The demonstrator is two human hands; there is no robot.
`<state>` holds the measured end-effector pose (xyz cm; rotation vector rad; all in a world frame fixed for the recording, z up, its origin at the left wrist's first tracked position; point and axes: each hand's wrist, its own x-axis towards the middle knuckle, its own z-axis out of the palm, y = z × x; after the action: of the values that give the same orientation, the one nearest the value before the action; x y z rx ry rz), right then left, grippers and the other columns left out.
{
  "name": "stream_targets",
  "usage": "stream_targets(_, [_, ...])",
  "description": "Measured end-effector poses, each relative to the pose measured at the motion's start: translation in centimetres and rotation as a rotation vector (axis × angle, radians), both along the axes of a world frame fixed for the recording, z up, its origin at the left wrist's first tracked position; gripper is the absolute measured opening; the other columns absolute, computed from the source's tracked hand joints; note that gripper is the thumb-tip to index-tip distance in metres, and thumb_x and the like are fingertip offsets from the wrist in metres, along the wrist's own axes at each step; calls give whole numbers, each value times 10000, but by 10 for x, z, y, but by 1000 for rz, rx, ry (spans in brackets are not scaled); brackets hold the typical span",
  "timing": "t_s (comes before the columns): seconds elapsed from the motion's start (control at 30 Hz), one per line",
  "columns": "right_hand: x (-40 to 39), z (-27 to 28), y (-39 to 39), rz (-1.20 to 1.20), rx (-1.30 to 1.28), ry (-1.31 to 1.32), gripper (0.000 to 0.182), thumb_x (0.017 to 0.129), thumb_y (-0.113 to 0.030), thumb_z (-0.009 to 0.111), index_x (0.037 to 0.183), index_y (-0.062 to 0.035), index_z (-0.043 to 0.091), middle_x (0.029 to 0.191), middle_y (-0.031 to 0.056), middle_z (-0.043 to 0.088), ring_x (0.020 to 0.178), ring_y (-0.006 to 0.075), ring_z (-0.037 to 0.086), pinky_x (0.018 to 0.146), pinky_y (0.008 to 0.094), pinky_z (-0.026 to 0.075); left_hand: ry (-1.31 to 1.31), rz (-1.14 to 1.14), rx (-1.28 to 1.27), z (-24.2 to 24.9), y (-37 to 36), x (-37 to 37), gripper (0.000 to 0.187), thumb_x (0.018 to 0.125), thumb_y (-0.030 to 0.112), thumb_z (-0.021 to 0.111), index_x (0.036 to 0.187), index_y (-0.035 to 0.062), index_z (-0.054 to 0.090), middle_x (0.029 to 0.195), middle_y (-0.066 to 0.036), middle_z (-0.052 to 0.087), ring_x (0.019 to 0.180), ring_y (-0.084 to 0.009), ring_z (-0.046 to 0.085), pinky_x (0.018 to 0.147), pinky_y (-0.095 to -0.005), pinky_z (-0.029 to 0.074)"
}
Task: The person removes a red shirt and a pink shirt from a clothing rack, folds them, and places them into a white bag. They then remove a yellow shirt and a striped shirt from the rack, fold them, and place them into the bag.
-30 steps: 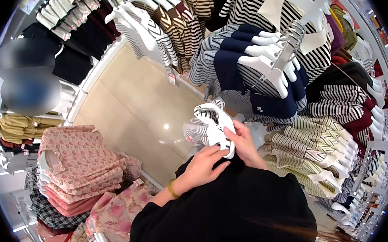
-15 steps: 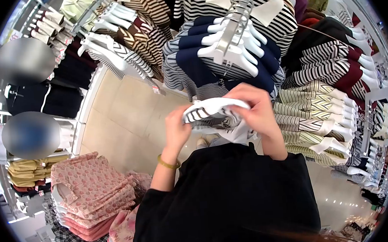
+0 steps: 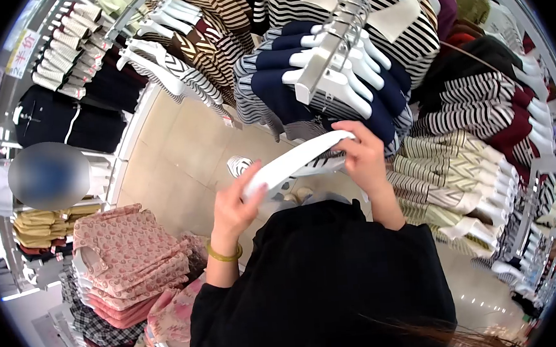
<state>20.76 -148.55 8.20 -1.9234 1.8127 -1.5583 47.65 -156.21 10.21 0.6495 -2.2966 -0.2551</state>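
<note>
A white and black-striped garment (image 3: 299,160) is stretched between my hands in front of my body, its broad white band, which looks like a collar, slanting up to the right. My left hand (image 3: 232,206) grips the band's lower end, fingers slightly blurred. At the upper right end, my right hand (image 3: 362,161) pinches it between thumb and fingers. A striped part (image 3: 240,166) of the cloth shows beyond my left fingers; most of the rest hangs hidden below the band. Just past my hands, navy striped tops (image 3: 278,86) hang on white hangers (image 3: 343,91).
A metal display arm (image 3: 322,73) juts toward me above the navy tops. Cream patterned tops (image 3: 449,174) hang on the right. Pink patterned clothes (image 3: 125,248) hang at lower left. Tiled floor (image 3: 167,162) shows between the racks, with a white-edged display base (image 3: 126,129) on the left.
The garment's white band has turned from bunched and roughly level to a straight slant. My left hand has moved left and down; my right hand has shifted slightly.
</note>
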Motion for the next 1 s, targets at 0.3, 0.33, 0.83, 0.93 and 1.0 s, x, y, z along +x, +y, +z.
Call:
stream_targets(0.3, [26, -29, -40, 472, 217, -53, 441, 642, 157, 526, 1006, -38, 678, 1085, 134, 628, 899, 308, 640, 736, 350, 529, -472, 411, -203, 4, 6, 33, 32, 681, 102, 654, 704, 103, 632, 1263, -111, 604, 653, -153, 579, 533, -275, 451])
stream_targets(0.33, [34, -27, -44, 587, 286, -120, 446, 658, 160, 523, 1018, -46, 686, 1077, 136, 633, 873, 299, 646, 722, 338, 524, -483, 558, -224, 4, 3, 44, 28, 686, 97, 650, 708, 96, 633, 1258, -117, 606, 668, -160, 583, 539, -284, 451])
stream_targets(0.83, [189, -21, -251, 280, 130, -170, 285, 798, -3, 639, 1074, 1, 571, 1064, 157, 613, 963, 305, 615, 796, 351, 510, -94, 948, -595, -44, -77, 220, 432, 783, 85, 734, 1172, 29, 557, 1170, -203, 563, 760, -290, 567, 614, -353, 471])
stream_targets(0.93, [221, -13, -317, 211, 95, -32, 432, 780, -45, 643, 1177, 15, 483, 1140, 202, 542, 1072, 386, 516, 928, 434, 428, -51, 904, -554, -46, -113, 269, 496, 762, 70, 744, 1205, 49, 521, 1184, -187, 559, 732, -283, 565, 581, -339, 456])
stream_targets(1.0, [240, -16, -357, 126, 95, 50, 493, 790, -52, 656, 1229, 29, 448, 1179, 225, 525, 1091, 409, 512, 941, 421, 426, -118, 841, -654, -33, -137, 290, 483, 757, 54, 734, 1194, 111, 537, 1192, -178, 560, 734, -276, 572, 571, -338, 453])
